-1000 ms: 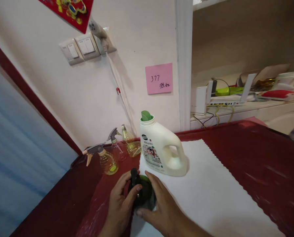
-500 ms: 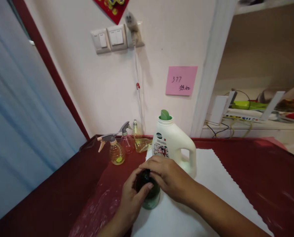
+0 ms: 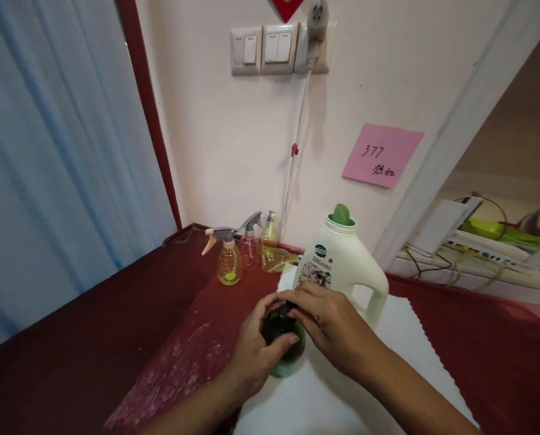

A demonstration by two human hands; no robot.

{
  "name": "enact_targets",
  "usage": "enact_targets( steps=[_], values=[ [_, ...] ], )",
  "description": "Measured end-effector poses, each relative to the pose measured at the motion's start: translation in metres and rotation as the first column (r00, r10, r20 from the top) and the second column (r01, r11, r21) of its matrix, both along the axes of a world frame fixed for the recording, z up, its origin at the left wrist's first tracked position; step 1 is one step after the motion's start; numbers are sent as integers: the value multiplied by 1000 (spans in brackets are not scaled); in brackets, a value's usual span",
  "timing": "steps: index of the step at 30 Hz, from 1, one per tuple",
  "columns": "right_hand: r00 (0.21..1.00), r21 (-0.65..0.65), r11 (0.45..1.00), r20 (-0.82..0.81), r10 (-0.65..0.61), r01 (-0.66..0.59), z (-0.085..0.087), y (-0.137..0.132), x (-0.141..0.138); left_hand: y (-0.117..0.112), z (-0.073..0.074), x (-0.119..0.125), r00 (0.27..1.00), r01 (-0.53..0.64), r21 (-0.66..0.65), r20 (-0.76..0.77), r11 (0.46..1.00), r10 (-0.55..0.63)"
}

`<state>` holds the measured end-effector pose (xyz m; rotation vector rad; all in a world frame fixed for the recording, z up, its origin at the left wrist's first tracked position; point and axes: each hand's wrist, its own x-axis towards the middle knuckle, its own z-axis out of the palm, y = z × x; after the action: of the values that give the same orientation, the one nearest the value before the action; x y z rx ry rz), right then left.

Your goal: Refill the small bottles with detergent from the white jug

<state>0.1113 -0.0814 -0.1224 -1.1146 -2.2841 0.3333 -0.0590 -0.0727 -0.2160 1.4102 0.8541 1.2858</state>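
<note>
Left hand (image 3: 254,350) wrapped round a dark green bottle (image 3: 284,367), thumb across its near side; grip closed on it. Right hand (image 3: 327,314) over the top, fingertips pinching the bottle's dark top piece (image 3: 287,310); grip partly hidden by its own fingers. Bottle is at the left edge of a white sheet (image 3: 310,402) on the dark red worktop (image 3: 70,356); can't tell if its base touches the sheet.

Cream jug (image 3: 345,260) upright just behind the right hand, toward worktop's back edge, green spout (image 3: 341,215) in its uncapped neck. Left of jug, between it and worktop's back left corner: amber spray bottle (image 3: 231,266), pink spray bottle (image 3: 250,252), a yellowish one (image 3: 269,237) upright by the back edge, plus a yellow bottle (image 3: 276,260) on its side. Crinkled clear film (image 3: 174,380) left of the sheet. Pink note (image 3: 383,156) on wall above back edge, reads 377.
</note>
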Motion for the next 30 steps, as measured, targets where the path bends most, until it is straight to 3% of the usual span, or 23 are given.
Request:
enact_targets(
  steps=[11, 16, 22, 30],
  values=[
    [988, 48, 998, 150, -42, 35, 2, 0, 1, -5, 12, 2, 1000, 2, -25, -10, 1000, -2],
    [989, 32, 998, 136, -50, 46, 0, 0, -2, -5, 10, 2, 1000, 8, -2, -1, 1000, -8],
    [959, -3, 996, 269, -88, 93, 8, -1, -4, -5, 9, 2, 1000, 19, -14, 20, 1000, -18],
    [924, -4, 994, 368, -100, 109, 15, -2, -6, -3, 14, 12, 994, -109, -72, -23, 991, 107]
  ],
)
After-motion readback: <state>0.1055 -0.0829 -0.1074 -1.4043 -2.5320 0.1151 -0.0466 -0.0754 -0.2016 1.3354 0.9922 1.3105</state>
